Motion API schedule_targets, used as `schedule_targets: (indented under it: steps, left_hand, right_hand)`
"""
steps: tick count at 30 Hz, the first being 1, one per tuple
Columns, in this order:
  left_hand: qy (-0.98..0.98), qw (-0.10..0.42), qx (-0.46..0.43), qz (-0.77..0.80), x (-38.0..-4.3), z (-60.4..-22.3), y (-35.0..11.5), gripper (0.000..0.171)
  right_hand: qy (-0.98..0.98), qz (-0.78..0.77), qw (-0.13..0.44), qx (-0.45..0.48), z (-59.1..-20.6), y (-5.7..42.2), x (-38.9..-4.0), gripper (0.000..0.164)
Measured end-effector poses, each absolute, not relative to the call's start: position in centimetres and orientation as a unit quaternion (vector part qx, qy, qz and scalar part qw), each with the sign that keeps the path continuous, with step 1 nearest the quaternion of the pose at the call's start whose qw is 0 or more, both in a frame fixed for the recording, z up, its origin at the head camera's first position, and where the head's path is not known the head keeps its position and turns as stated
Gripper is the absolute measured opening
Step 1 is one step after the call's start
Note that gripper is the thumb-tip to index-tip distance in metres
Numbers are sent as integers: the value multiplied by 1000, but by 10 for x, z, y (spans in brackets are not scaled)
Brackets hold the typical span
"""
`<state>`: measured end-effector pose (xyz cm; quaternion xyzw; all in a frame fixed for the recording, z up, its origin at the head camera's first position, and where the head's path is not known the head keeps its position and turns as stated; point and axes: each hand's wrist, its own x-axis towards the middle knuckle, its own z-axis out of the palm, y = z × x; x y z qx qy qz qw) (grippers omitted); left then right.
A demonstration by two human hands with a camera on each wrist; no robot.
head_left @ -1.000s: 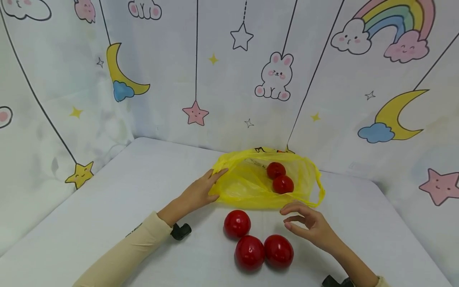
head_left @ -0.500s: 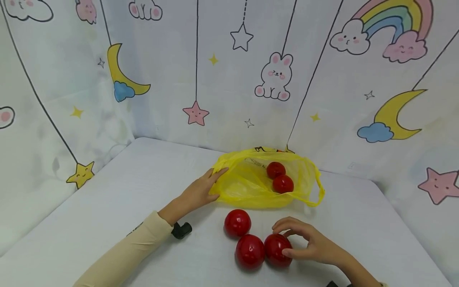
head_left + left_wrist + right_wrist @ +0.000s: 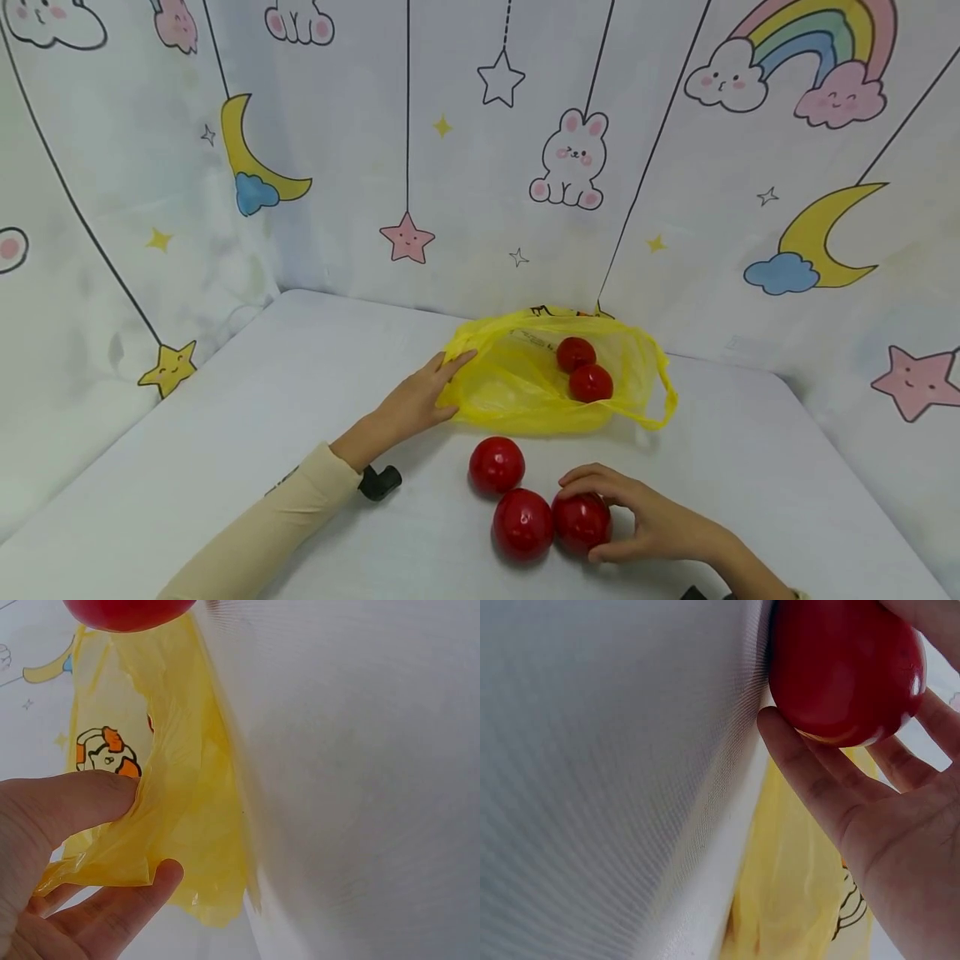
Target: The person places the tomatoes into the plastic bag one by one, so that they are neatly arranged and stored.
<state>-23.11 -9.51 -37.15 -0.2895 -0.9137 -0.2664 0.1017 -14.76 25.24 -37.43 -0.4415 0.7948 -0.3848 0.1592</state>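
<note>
My left hand [image 3: 411, 403] holds the left rim of a thin yellow plastic bag [image 3: 517, 396] between thumb and fingers; the left wrist view shows the thumb [image 3: 82, 801] at the mouth. The bag lies on its side, its mouth facing me. Inside it sit two glossy red balls, one behind [image 3: 575, 354] and one in front [image 3: 591, 382]. My right hand [image 3: 663, 521] has its fingers and thumb curled round a red ball [image 3: 581, 525] on the table. Left of that ball, a second red ball [image 3: 522, 525] touches or nearly touches it, and a third ball [image 3: 497, 465] lies just behind.
The white tabletop [image 3: 300, 375] runs back to a pale wall [image 3: 337, 125] printed with moons, stars and a rabbit. A handle loop [image 3: 663, 400] sticks out on the bag's right. A black wrist-camera piece [image 3: 380, 482] shows under my left wrist.
My right hand has come down and toward me from beside the bag onto the right-hand ball, its fingers closing round it. My left hand and the bag have stayed in place.
</note>
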Motion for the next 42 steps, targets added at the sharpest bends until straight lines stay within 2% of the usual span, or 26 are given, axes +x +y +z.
schedule_targets:
  steps: [8, 15, 26, 35, 42]
  left_hand:
    - [-915, 97, -284, -270, -232, -371, -95, 81]
    - [-914, 99, -286, -270, -231, -373, -95, 81]
    - [-915, 101, -284, -267, -233, -374, -95, 80]
    - [-918, 93, -276, -270, -231, -372, -95, 80]
    - [-916, 94, -279, -272, -230, -373, -95, 81]
  right_hand:
    - [799, -386, 154, -435, -373, 252, -148, 52]
    - [796, -393, 90, -452, -375, 253, -148, 54]
    - [808, -409, 63, -420, -376, 254, -150, 55]
    - [808, -423, 8, -411, -376, 253, -155, 56]
    - [815, -461, -56, -347, -374, 248, -164, 56]
